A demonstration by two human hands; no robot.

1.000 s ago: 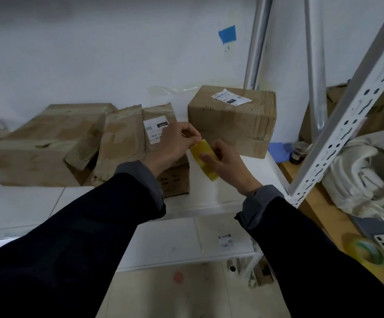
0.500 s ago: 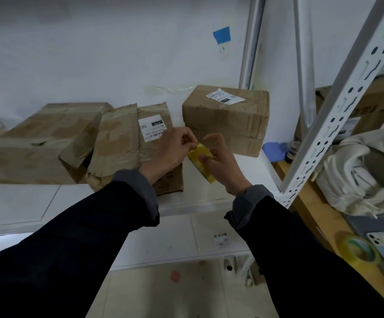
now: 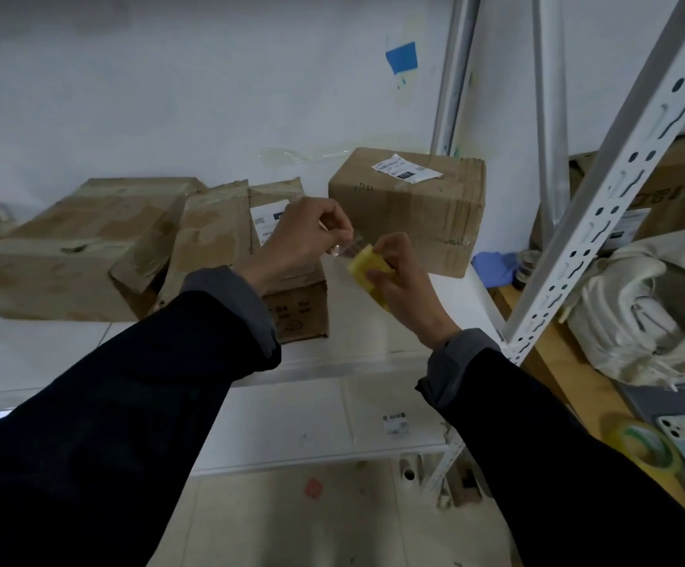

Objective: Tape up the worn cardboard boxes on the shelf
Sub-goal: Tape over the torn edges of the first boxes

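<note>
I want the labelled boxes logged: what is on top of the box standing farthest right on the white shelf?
A white shipping label lies on the cardboard box, partly peeling. Its print is too small to read.

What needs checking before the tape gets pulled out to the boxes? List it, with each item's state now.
1. Tape roll held in right hand: ok.
2. Free tape end pinched by left hand: ok.
3. Strip long enough to span a box: not ok, only a short tab is out.
4. Middle box within reach: ok, just behind the hands.
5. Cutter at hand: cannot tell.
</note>
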